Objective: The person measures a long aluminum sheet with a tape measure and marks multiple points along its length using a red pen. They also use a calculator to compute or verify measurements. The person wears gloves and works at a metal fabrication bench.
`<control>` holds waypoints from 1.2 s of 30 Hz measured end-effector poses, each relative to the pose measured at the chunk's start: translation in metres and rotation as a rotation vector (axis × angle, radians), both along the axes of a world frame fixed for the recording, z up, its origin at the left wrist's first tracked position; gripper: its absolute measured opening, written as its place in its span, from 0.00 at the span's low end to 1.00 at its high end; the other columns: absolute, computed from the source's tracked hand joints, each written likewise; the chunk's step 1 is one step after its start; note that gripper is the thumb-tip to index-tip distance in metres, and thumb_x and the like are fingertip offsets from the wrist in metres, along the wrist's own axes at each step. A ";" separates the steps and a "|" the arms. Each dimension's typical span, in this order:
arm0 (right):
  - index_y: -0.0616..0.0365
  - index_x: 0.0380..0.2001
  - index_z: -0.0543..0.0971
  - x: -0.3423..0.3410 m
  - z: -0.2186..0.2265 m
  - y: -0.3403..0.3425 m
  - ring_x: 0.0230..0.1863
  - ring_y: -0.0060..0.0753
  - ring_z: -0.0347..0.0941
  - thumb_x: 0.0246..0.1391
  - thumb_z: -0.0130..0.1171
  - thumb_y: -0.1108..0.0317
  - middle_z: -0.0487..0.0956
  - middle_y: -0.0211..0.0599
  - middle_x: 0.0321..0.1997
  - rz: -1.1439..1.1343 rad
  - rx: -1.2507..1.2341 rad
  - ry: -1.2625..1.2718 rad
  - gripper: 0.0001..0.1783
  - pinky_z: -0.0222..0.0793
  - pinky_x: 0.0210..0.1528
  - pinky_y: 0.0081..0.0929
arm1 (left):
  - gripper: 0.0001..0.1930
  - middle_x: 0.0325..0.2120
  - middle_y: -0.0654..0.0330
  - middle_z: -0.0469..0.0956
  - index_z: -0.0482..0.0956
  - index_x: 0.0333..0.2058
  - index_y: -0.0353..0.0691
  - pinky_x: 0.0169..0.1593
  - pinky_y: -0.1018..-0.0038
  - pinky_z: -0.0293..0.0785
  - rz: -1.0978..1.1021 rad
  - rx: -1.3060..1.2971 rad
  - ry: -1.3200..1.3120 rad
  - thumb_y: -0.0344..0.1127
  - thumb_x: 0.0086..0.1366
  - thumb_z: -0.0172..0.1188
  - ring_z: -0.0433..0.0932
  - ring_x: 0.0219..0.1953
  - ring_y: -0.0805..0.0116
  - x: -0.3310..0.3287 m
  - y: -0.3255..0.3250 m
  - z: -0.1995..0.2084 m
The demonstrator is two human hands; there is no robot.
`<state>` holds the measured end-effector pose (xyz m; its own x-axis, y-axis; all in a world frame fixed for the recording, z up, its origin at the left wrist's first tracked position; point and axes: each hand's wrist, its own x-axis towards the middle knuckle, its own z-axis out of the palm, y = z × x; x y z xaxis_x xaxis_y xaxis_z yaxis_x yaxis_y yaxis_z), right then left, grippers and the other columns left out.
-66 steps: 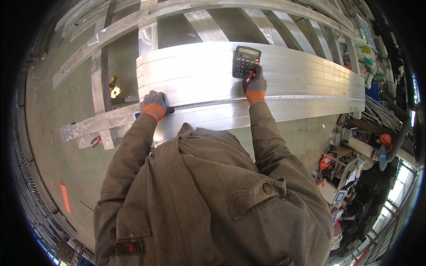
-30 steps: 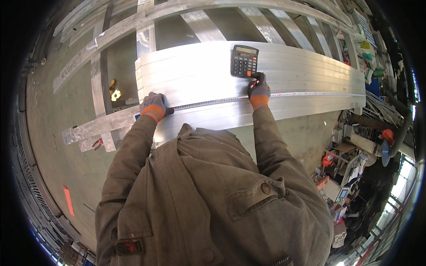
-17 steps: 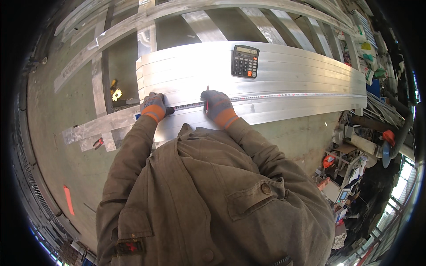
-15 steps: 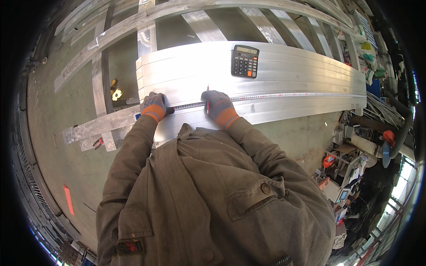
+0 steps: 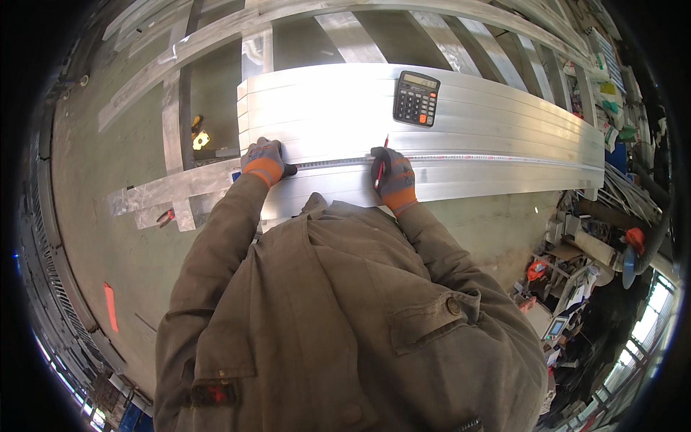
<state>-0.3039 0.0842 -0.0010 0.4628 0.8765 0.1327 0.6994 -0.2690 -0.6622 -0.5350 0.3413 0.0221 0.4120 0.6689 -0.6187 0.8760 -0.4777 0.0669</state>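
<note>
So a row of long silvery metal strips (image 5: 324, 115) is laid side by side in front of the body, and a tape measure (image 5: 335, 163) is stretched lengthwise along them, toward the near side. The tape's left end is covered by the left hand (image 5: 265, 160), which is partly curled with the thumb laid along the tape; whether it's actually gripped or just pressed down can't be told from up here. A slim red marker (image 5: 384, 155) is held in the right hand (image 5: 394, 175), fingers pretty much closed around it, tip pointed away from the body. Pen or pencil, can't be made out. That hand is set right over the tape, left of the strips' middle, so a bit of tape is hidden there. A black calculator (image 5: 417, 99) is laid flat on the strips, beyond the right hand and not touched by it. Past the far edge, bars of a metal frame (image 5: 350, 39) can be seen. Over on the left, a yellow object (image 5: 201, 139) is spotted, too small to be identified, plus some red-handled pliers (image 5: 166, 217).
</note>
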 end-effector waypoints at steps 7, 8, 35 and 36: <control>0.51 0.58 0.82 -0.017 -0.009 -0.023 0.53 0.55 0.86 0.60 0.64 0.76 0.88 0.40 0.57 0.180 -0.128 0.199 0.22 0.82 0.56 0.49 | 0.40 0.66 0.53 0.79 0.87 0.63 0.51 0.74 0.53 0.76 -0.014 -0.024 0.047 0.66 0.57 0.84 0.78 0.71 0.47 0.005 -0.001 0.014; 0.50 0.59 0.82 -0.019 -0.010 -0.024 0.53 0.55 0.86 0.61 0.65 0.74 0.88 0.39 0.59 0.193 -0.119 0.266 0.22 0.83 0.56 0.49 | 0.41 0.67 0.55 0.79 0.86 0.66 0.51 0.74 0.54 0.76 -0.020 -0.028 0.065 0.65 0.60 0.83 0.77 0.71 0.49 0.006 -0.002 0.015; 0.51 0.60 0.83 -0.027 -0.014 -0.012 0.55 0.53 0.86 0.64 0.71 0.68 0.88 0.44 0.56 0.127 0.044 0.147 0.22 0.83 0.56 0.44 | 0.40 0.63 0.52 0.80 0.89 0.59 0.49 0.72 0.55 0.77 0.005 -0.011 -0.008 0.70 0.57 0.82 0.78 0.68 0.45 -0.001 -0.006 0.010; 0.52 0.60 0.84 -0.022 -0.016 -0.011 0.55 0.53 0.86 0.65 0.69 0.71 0.88 0.44 0.56 0.013 0.108 0.187 0.21 0.83 0.57 0.43 | 0.40 0.63 0.53 0.80 0.89 0.59 0.49 0.72 0.55 0.77 0.003 -0.014 -0.003 0.70 0.57 0.83 0.78 0.68 0.45 -0.001 -0.006 0.010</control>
<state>-0.3260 0.0737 -0.0171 0.4765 0.8681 0.1392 0.5647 -0.1808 -0.8052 -0.5362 0.3357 0.0316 0.4123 0.6610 -0.6270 0.8770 -0.4743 0.0766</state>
